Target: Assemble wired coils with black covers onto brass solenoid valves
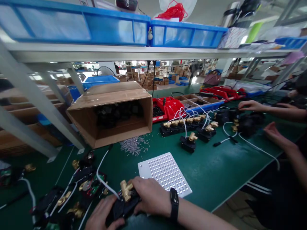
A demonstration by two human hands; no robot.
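Note:
At the near edge of the bench, a black housing [126, 206] with a brass tee fitting [126, 190] and a white cable is between my hands. My left hand [102, 213] is closed around its left side. My right hand [150, 195], below a black wristband, grips its right side near the fitting. Just beyond my right hand lies a white plate [165, 172] with rows of round holes or studs. Left of my hands are several similar units [92, 185], some with green circuit boards showing. Small screws or pins [134, 145] lie in a loose pile farther back.
A cardboard box [110, 95] on its side holds dark parts. Red bins [170, 108] and a divided blue tray [203, 103] stand behind rows of brass-fitted units [184, 124]. At right, a co-worker's hands [275, 135] are near black parts. A shelf [120, 54] with blue bins spans above.

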